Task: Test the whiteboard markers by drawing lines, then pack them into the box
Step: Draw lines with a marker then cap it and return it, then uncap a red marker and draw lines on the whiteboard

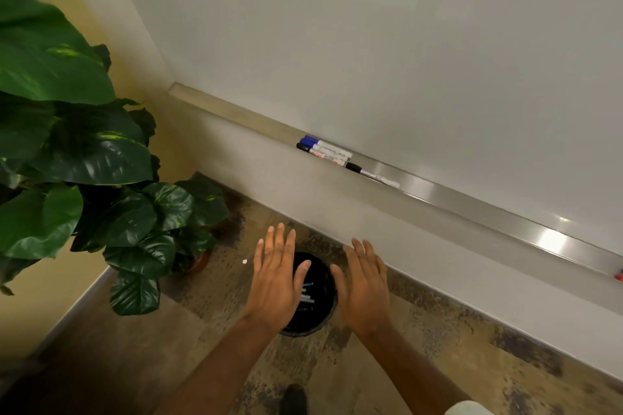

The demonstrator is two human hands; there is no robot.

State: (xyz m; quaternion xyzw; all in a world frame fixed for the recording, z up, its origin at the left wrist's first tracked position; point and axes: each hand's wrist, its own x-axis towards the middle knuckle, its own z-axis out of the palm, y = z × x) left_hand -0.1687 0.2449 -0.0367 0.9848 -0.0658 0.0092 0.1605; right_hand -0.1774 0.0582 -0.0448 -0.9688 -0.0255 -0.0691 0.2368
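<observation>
Left hand [276, 276], right hand [365, 286]: both flat, fingers straight, holding nothing. Markers [325, 151]: bunched on ledge [472, 209]; board [404, 44] unmarked. Risk: a careless reach may roll them off onto the floor [404, 347].

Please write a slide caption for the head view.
Left hand and right hand spread open above a black container of markers; more markers lie on the whiteboard tray.
</observation>
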